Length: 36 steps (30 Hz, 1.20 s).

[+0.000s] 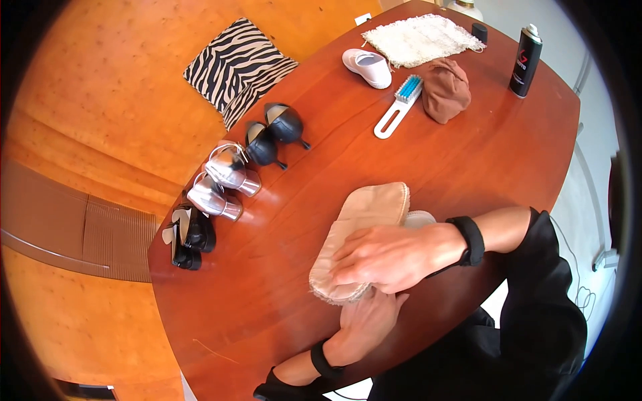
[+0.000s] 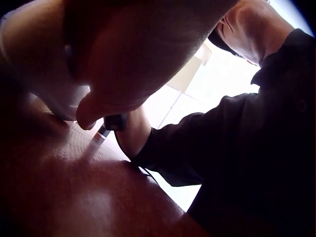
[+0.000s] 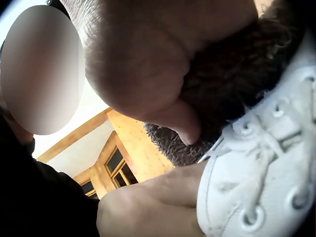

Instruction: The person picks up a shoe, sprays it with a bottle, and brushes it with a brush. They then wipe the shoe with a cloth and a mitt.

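Observation:
My right hand [image 1: 394,255] holds a tan polishing mitt [image 1: 371,200] with fringed edges, its fingers lying over the smooth back. In the right wrist view, the thumb bends against the mitt's dark, shaggy underside [image 3: 222,79]. Below the mitt is a white lace-up sneaker [image 3: 252,182], its laces and eyelets close to the shaggy pile. From above, only a pale rounded end of the sneaker [image 1: 420,218] shows beside the mitt. My left hand [image 1: 368,317] grips the sneaker from the near side, its fingers hidden under the mitt. The left wrist view is dark, with the thumb beside the pale shoe.
Along the left edge stand black heels [image 1: 284,123], silver heels [image 1: 231,167] and black shoes [image 1: 194,230]. Farther back lie another white shoe [image 1: 369,67], a blue-bristled brush [image 1: 404,97], a brown cloth bundle [image 1: 447,93], a white shaggy cloth [image 1: 424,40] and an upright spray can [image 1: 526,63].

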### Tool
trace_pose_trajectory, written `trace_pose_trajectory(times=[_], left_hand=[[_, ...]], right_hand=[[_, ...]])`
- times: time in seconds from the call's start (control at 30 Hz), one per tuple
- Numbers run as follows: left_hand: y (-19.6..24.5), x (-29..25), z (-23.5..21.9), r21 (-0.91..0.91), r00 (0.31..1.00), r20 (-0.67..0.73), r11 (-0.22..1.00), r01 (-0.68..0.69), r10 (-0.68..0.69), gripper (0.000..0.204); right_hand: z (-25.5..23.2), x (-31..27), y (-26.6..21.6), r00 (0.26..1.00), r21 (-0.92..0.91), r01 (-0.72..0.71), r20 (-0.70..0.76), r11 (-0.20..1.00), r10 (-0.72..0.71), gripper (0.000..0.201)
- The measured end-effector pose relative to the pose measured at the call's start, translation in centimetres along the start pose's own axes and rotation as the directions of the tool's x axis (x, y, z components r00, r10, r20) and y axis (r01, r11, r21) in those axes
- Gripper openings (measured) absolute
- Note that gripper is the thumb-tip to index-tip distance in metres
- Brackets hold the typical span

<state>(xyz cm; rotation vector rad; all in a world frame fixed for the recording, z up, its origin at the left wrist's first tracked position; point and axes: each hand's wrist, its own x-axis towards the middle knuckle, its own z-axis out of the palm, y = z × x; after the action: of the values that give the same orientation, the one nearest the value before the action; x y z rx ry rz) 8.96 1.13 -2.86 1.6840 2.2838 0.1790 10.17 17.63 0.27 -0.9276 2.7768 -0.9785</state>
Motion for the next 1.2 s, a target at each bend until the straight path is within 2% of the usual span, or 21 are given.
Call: trace_pose_trajectory(times=[0.07, 0.13, 0.17, 0.27, 0.3, 0.37, 0.43, 0.5, 0.6, 0.67, 0.7, 0.77, 0.8, 0.87, 0.9, 0.97, 1.1, 1.17, 1.2], left_hand=[[0.2, -0.1, 0.2, 0.172, 0.962, -0.245, 0.982, -0.081, 0.122, 0.037], [0.4, -0.1, -0.3, 0.135, 0.966, -0.231, 0.987, -0.083, 0.113, 0.040], [0.5, 0.0, -0.5, 0.100, 0.970, -0.217, 0.991, -0.088, 0.108, 0.042], [0.8, 0.1, -0.8, 0.078, 0.960, -0.262, 0.993, -0.086, 0.104, 0.046], [0.8, 0.1, -0.9, 0.078, 0.960, -0.260, 0.993, -0.086, 0.103, 0.046], [0.7, 0.1, -1.2, -0.002, 0.961, -0.270, 0.998, -0.063, 0.060, 0.047], [0.9, 0.2, -1.4, -0.004, 0.956, -0.288, 0.998, -0.057, 0.053, 0.045], [0.8, 0.3, -1.3, -0.005, 0.950, -0.309, 0.999, -0.052, 0.048, 0.043], [0.3, 0.3, -0.7, -0.052, 0.927, -0.362, 0.991, -0.120, 0.093, 0.040], [0.1, -0.2, -0.7, -0.262, 0.981, -0.186, 0.959, -0.105, 0.056, 0.038], [0.0, -0.3, -0.5, -0.261, 0.981, -0.187, 0.960, -0.105, 0.056, 0.038], [-0.4, -0.4, 0.3, -0.536, 0.975, -0.217, 0.830, -0.155, 0.042, 0.034], [-0.7, -0.4, 0.5, -0.535, 0.975, -0.219, 0.831, -0.156, 0.042, 0.034], [-0.9, -0.2, 0.6, -0.881, 0.991, -0.093, 0.472, -0.039, -0.091, 0.031], [-1.1, -0.1, 0.6, -0.881, 0.991, -0.094, 0.472, -0.040, -0.092, 0.031], [-1.3, 0.2, 0.3, -0.934, 0.978, 0.111, 0.317, 0.163, -0.178, 0.029], [-0.4, 0.5, -0.3, -0.949, 0.955, 0.116, 0.253, 0.188, -0.274, 0.031], [-0.1, 0.7, -0.2, -0.896, 0.948, 0.043, 0.408, 0.176, -0.315, 0.030], [-0.1, 0.6, 0.0, -0.897, 0.947, 0.036, 0.406, 0.172, -0.320, 0.030]], right_hand=[[-0.7, -0.8, 0.1, 1.000, -0.030, -0.021, -0.006, 0.999, 0.021, 0.041], [-1.8, -1.7, 0.2, 0.997, -0.081, -0.062, -0.046, 0.995, 0.058, 0.028], [-2.7, -2.3, -0.3, 0.997, -0.079, -0.060, -0.044, 0.995, 0.057, 0.028], [-5.0, -3.8, -2.2, 0.956, -0.364, -0.280, -0.027, 0.888, 0.291, 0.020], [-5.0, -4.1, -2.3, 0.956, -0.362, -0.281, -0.027, 0.889, 0.291, 0.020], [-4.7, -4.6, -2.7, 0.962, -0.443, -0.218, -0.249, 0.870, 0.114, 0.015], [-4.1, -4.5, -3.3, 0.962, -0.460, -0.249, -0.221, 0.852, 0.162, 0.020], [-3.1, -4.1, -3.6, 0.964, -0.485, -0.218, -0.242, 0.847, 0.109, 0.022], [-1.0, -3.3, -3.6, 0.965, -0.531, -0.185, -0.258, 0.827, 0.050, 0.025], [-0.5, -2.9, -3.3, 0.964, -0.507, -0.128, -0.267, 0.852, -0.014, 0.026], [-0.4, -2.9, -3.2, 0.963, -0.508, -0.128, -0.268, 0.852, -0.015, 0.026], [-0.6, -2.9, -3.2, 0.977, -0.413, -0.089, -0.213, 0.906, -0.001, 0.028], [-0.8, -2.9, -3.3, 0.977, -0.415, -0.088, -0.213, 0.906, -0.003, 0.028], [-1.4, -3.0, -3.6, 0.986, -0.262, -0.080, -0.164, 0.962, 0.038, 0.032], [-1.5, -3.1, -3.5, 0.986, -0.263, -0.079, -0.163, 0.961, 0.037, 0.032], [-1.6, -3.4, -3.2, 0.970, -0.267, -0.047, -0.241, 0.963, -0.019, 0.017], [-1.7, -3.5, -2.8, 0.966, -0.258, -0.051, -0.259, 0.965, -0.019, 0.017], [-1.7, -3.5, -2.7, 0.961, -0.300, -0.067, -0.277, 0.951, -0.020, 0.016], [-1.7, -3.3, -2.7, 0.962, -0.305, -0.059, -0.271, 0.951, -0.027, 0.016]])
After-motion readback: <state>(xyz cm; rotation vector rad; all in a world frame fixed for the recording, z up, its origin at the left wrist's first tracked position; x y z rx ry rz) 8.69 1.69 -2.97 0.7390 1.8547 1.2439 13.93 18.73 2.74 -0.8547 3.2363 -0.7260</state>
